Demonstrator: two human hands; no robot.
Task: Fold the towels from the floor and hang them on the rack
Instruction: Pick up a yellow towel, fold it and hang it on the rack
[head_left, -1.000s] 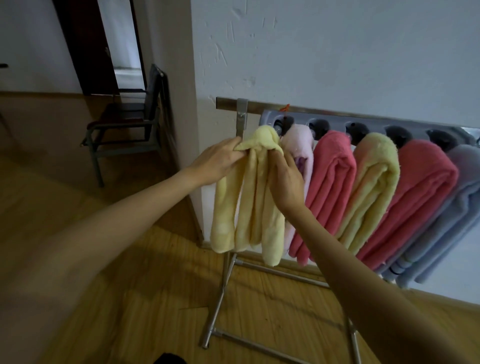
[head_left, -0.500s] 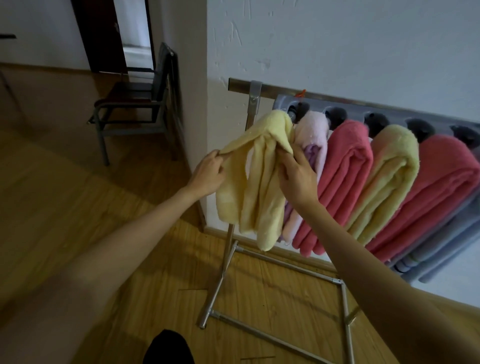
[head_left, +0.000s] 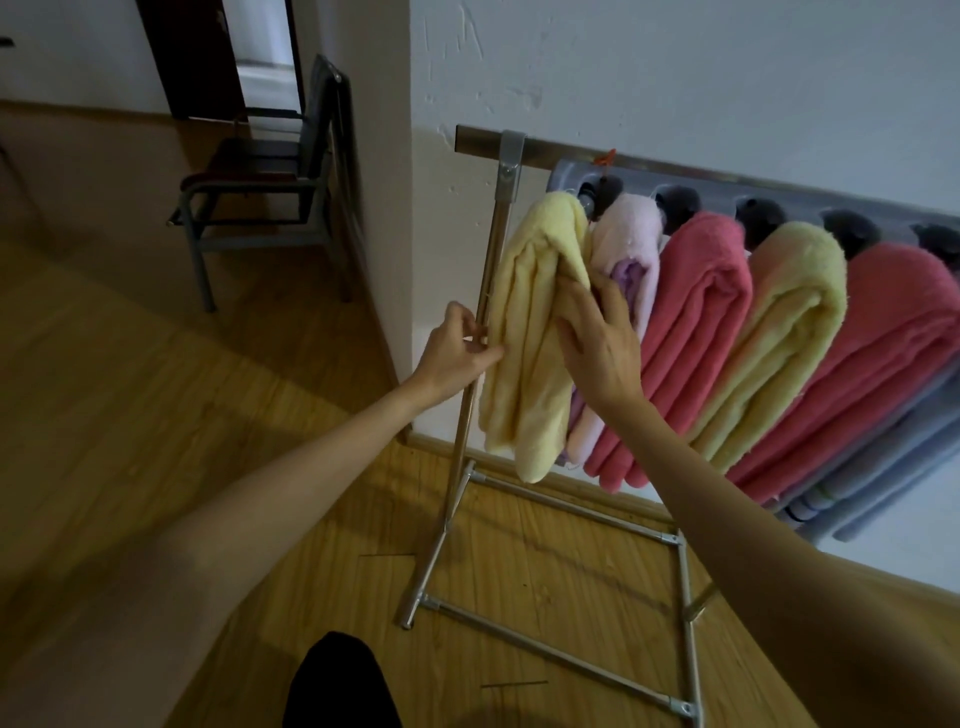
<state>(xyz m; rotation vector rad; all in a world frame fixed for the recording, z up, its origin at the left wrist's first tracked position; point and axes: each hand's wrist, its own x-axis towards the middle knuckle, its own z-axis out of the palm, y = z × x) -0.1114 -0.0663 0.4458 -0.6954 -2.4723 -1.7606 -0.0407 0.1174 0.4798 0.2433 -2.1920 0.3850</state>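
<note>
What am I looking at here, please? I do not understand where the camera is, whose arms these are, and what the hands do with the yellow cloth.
There is no machine here. A person wears one wide-angle camera on the head, and it looks forward and down, so the two bare arms reaching in from below are that person's own. In front stands a metal rack on a wooden floor, against a white wall. Folded towels hang in a row on it: a pale yellow towel at the left end, then a pink and lilac one, a red one, a yellow one, another red one, and grey ones at the far right. The left hand pinches the left edge of the pale yellow towel; the right hand grips its right side. A dark chair stands behind.
</note>
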